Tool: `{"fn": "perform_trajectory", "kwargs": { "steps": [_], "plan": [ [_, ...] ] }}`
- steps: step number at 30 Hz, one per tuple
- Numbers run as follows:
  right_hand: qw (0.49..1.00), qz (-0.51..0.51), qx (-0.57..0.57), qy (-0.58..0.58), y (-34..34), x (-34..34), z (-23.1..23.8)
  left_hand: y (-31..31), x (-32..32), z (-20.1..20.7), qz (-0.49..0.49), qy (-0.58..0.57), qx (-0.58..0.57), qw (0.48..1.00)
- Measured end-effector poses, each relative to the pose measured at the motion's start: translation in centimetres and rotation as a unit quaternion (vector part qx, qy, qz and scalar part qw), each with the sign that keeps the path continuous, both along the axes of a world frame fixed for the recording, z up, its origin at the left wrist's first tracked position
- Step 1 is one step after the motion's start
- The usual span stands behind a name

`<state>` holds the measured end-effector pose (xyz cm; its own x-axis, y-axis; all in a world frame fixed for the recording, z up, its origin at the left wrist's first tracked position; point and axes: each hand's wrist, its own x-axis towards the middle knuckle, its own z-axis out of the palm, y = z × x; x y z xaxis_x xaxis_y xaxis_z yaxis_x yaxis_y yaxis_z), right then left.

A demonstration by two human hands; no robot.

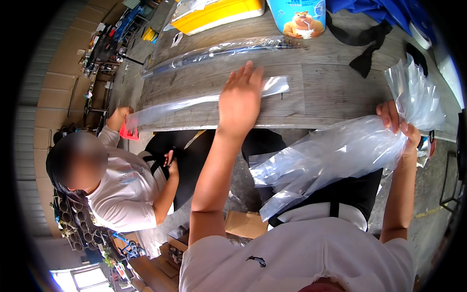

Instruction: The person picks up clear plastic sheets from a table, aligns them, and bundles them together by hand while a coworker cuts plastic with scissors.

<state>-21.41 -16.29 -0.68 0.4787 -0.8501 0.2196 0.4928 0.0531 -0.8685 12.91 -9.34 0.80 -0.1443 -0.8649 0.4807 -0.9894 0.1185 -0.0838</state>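
Note:
My left hand (240,100) is over the table, its fingers stretched out and slightly blurred. Beneath it a long, narrow clear plastic sleeve (182,103) lies flat across the grey wood-grain tabletop (331,95); whether my palm presses on it I cannot tell. My right hand (406,134) is closed round a bundle of long clear plastic sleeves (335,151), gathered at the table's front edge. The bundle's loose ends fan out over my lap, and its other end spreads upward past my fingers. Farther back lies a thin blue rod-like item (214,54) wrapped in clear plastic.
A co-worker (121,190) sits at the left, one hand by a red plastic piece (129,131) at the table edge. A yellow box (219,15), a blue printed tub (297,18) and black fabric strips (362,46) stand or lie at the back. Cardboard boxes (243,224) are below.

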Motion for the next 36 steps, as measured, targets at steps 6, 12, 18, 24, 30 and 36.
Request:
{"fn": "perform_trajectory", "kwargs": {
  "steps": [6, 12, 18, 24, 30, 36],
  "plan": [
    [0.999, -0.007, -0.029, -0.018, 0.0, -0.1, -0.8, -0.9, -1.6, -1.1, 0.000, -0.041, 0.055, 0.998],
    [0.999, -0.008, -0.048, -0.007, 0.2, -0.4, -0.9, -0.8, -1.0, -1.1, -0.026, -0.034, 0.058, 0.997],
    [0.999, -0.002, -0.049, -0.008, 0.5, -0.4, -0.8, -0.7, -1.2, -0.9, -0.006, -0.060, 0.080, 0.995],
    [0.999, -0.003, -0.032, -0.003, 0.6, -0.4, -0.8, -0.6, -1.2, -1.3, 0.002, -0.036, 0.086, 0.996],
    [0.994, -0.044, 0.055, 0.084, 2.9, 0.1, 0.8, -0.2, -3.9, -0.5, -0.035, 0.177, 0.120, 0.976],
    [0.987, -0.032, 0.140, 0.068, 6.5, 6.0, 2.0, 2.9, -14.8, 3.0, -0.083, 0.477, 0.173, 0.858]
  ]
}}
